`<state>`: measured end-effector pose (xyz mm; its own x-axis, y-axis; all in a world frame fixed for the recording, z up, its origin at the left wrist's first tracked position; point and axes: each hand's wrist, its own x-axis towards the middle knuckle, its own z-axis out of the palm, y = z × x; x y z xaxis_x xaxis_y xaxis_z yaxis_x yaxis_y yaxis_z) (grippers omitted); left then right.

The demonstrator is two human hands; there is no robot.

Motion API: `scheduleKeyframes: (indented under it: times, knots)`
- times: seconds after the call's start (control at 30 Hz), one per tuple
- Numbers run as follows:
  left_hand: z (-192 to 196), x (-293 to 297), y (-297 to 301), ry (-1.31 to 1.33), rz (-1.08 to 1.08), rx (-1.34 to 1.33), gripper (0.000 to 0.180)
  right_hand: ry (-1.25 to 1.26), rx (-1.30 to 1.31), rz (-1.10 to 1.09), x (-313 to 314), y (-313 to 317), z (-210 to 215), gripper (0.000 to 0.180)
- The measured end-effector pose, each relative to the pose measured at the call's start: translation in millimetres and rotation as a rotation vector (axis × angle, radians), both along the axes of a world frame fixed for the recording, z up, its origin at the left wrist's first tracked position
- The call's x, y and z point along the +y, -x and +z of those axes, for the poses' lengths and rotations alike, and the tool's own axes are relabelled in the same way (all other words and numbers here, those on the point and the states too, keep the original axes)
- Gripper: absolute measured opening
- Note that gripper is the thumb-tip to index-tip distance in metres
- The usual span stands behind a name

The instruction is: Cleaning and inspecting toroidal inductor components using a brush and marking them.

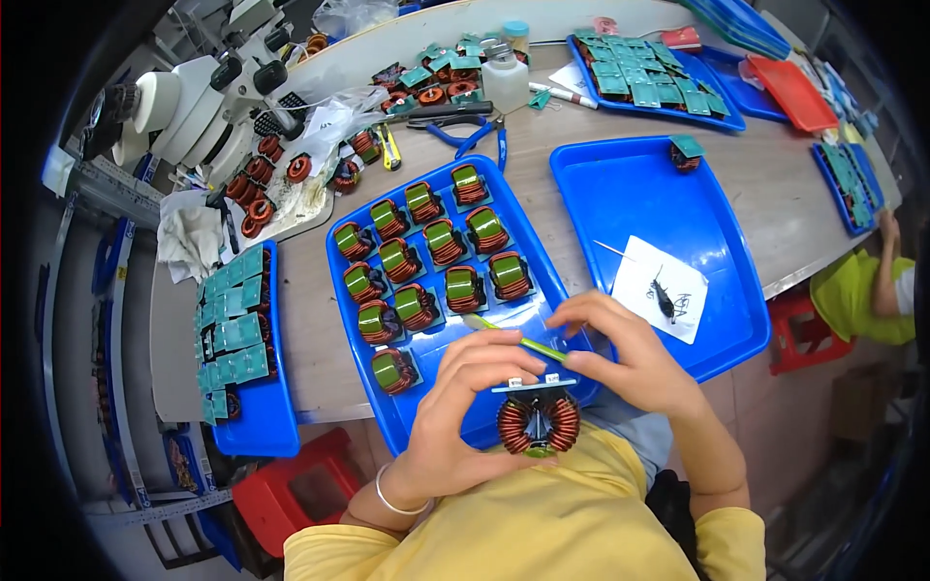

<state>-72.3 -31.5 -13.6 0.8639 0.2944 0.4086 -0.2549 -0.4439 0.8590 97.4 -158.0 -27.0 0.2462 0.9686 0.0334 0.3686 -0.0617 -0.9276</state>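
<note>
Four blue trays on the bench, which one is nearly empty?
The right-hand blue tray: it carries only one coil at its far corner and a white paper slip. The middle tray holds rows of coils; the other two are packed with green-topped parts.

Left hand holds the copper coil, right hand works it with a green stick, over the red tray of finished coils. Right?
Not quite: the head view shows the tray of finished coils is blue, not red. The rest holds: left hand holds the copper coil, right hand the green stick.

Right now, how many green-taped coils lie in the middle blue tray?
13 coils: three diagonal rows of four, and one alone nearer the left hand, which may hide more.
</note>
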Motion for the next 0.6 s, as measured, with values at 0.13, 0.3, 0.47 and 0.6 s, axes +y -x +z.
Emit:
scheduleKeyframes:
  times: [0.13, 0.3, 0.47, 0.6]
  knots:
    - [0, 0, 2, 0.064, 0.040, 0.017, 0.059, 0.098, -0.737, -0.021, -5, 13, -22, 0.025]
    - [-2, -1, 5, 0.077, 0.027, 0.038, 0.064, 0.038, -0.679, -0.193, -19, 14, -19, 0.021]
    - [-9, -2, 5, 0.212, -0.015, 0.008, 0.066, -0.017, -0.529, -0.417, -49, -4, 2, 0.016]
    - [-11, -3, 0, 0.348, -0.069, 0.013, 0.063, -0.074, -0.350, -0.321, -71, 0, 30, 0.010]
